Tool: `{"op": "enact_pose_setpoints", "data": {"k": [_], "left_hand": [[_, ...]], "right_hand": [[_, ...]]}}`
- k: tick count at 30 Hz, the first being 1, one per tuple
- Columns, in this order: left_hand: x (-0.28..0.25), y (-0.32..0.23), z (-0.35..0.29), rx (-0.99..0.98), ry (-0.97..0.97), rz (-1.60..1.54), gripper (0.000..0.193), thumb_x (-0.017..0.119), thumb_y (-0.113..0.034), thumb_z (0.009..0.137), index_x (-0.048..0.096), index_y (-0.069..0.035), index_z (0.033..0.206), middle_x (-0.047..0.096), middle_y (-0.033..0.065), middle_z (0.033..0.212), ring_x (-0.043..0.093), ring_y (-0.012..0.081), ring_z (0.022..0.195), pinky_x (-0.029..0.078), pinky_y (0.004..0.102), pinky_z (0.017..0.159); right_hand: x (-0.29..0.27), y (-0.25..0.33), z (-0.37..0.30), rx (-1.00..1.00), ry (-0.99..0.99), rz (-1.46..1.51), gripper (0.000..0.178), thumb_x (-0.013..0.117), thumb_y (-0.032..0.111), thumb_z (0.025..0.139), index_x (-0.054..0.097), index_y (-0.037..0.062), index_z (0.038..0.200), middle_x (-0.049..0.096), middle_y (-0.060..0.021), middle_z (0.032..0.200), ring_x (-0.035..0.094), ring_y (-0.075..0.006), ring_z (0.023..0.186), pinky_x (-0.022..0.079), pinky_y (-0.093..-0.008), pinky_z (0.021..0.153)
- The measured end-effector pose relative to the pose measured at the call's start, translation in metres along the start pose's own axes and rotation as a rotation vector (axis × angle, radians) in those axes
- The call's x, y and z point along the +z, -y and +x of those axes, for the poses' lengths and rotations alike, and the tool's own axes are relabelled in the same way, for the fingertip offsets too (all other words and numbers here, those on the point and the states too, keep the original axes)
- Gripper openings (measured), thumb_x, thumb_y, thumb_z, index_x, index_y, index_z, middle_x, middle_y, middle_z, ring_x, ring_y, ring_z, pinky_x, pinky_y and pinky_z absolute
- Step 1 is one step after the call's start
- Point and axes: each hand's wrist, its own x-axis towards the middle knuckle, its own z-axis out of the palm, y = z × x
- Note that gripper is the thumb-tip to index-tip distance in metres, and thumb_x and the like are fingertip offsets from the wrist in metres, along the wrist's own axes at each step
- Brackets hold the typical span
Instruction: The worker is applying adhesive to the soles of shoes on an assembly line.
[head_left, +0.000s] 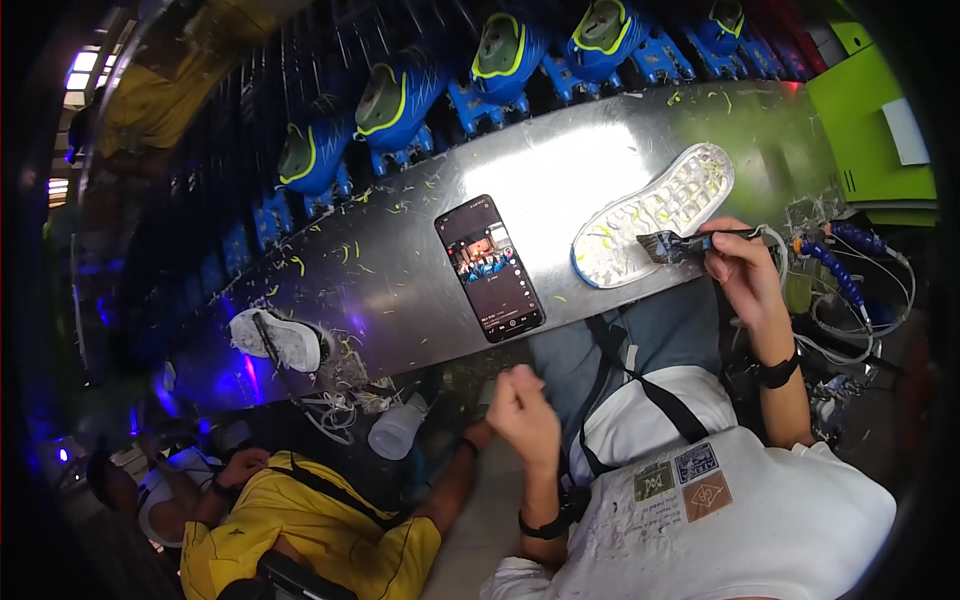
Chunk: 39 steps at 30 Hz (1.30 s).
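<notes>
My right hand (747, 272) is closed around the handle of a black tool (685, 245) with a flat, flared, brush-like head. That head touches or hovers just over a white shoe sole (640, 222), which lies tread up on the metal bench. Yellow-green specks dot the tread, and a thin blue edge shows at its lower left. My left hand (525, 415) is curled into a loose fist below the bench edge, in front of my lap, with nothing seen in it. Between the hands, farther in, a phone (490, 268) lies face up with its screen lit.
Blue shoes (395, 105) with yellow-green collars stand on blue racks along the far side. Trimmings litter the metal bench (400, 290). Coiled blue hoses (835, 270) and cables hang at right, beside a green cabinet (865, 120). A co-worker in yellow (310, 520) sits at left near another white sole (285, 340).
</notes>
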Motion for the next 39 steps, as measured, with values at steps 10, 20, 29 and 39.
{"op": "enact_pose_setpoints", "data": {"k": [10, 20, 29, 39], "left_hand": [[0.092, -0.032, 0.031, 0.59, 0.213, 0.29, 0.091, 0.086, -0.019, 0.069, 0.037, 0.003, 0.142, 0.036, 0.0283, 0.143, 0.041, 0.0445, 0.127, 0.038, 0.052, 0.101], [0.111, -0.015, 0.046, 0.643, 0.099, 0.224, 0.098, 0.091, -0.024, 0.061, 0.039, 0.003, 0.14, 0.052, 0.0216, 0.133, 0.051, 0.0387, 0.118, 0.041, 0.0488, 0.099], [0.11, -0.018, 0.046, 0.574, 0.121, 0.151, 0.085, 0.091, -0.018, 0.059, 0.047, 0.001, 0.128, 0.054, 0.0219, 0.132, 0.053, 0.0391, 0.117, 0.043, 0.0478, 0.098], [0.112, -0.019, 0.056, 0.603, 0.182, 0.18, 0.08, 0.088, -0.02, 0.062, 0.05, 0.003, 0.128, 0.052, 0.0215, 0.13, 0.053, 0.0393, 0.114, 0.045, 0.0467, 0.094]], "right_hand": [[0.049, -0.006, 0.008, 0.048, 0.0, -0.357, 0.019, 0.072, 0.007, 0.084, 0.068, -0.0049, 0.099, 0.066, -0.0074, 0.069, 0.059, -0.0112, 0.049, 0.037, -0.0216, 0.042], [0.039, 0.003, 0.017, -0.087, 0.025, -0.498, 0.015, 0.073, -0.003, 0.081, 0.071, -0.006, 0.096, 0.066, -0.0101, 0.074, 0.052, -0.0103, 0.044, 0.037, -0.0235, 0.04], [0.006, 0.032, 0.023, -0.064, -0.08, -0.561, 0.015, 0.073, -0.001, 0.08, 0.071, -0.0057, 0.094, 0.065, -0.0078, 0.07, 0.052, -0.0095, 0.045, 0.035, -0.0224, 0.04], [-0.043, 0.095, 0.022, -0.34, -0.46, -0.772, 0.025, 0.068, 0.013, 0.088, 0.067, -0.004, 0.106, 0.061, -0.0014, 0.073, 0.039, -0.0029, 0.045, 0.026, -0.0198, 0.041]]}}
